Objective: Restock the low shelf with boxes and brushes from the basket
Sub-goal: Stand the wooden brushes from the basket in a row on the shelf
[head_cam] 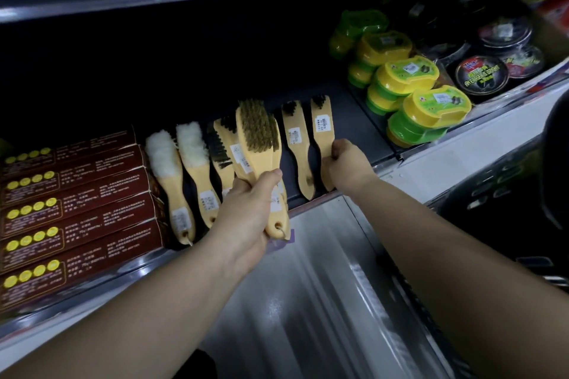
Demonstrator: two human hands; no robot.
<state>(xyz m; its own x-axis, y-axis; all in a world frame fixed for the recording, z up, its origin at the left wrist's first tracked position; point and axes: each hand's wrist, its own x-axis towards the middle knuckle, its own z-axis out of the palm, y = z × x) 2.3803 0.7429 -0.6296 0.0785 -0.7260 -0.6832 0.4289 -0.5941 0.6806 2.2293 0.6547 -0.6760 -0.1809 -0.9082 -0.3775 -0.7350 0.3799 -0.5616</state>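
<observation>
Already stacked at the lower left of the frame, the dark red boxes (77, 209) lie flat in a tidy row on the low shelf (354, 120). Just right of them rest two wool-headed brushes (172, 172), then a black-bristled brush (220, 157). At the frame's centre the left hand (246, 212) is curled round the handles of a small bunch of brass-bristled brushes (258, 138), held fanned above the shelf's front edge and not yet set down. Right of the bunch two wooden-backed brushes lie bristles down; the near one (297, 144) lies free, while the right hand (348, 163) has its fingers clenched round the handle of the far one (323, 132), which rests on the shelf. Further right sit green and yellow oval cases (425, 104) and round black tins (480, 74). The step looks like laying out brushes one at a time: the right hand seems to be straightening this one. Next it should let go, draw another from the left hand's bunch, and lay it parallel in the bare gap alongside. Whether the dark shape at the right edge is the basket, I cannot tell.
</observation>
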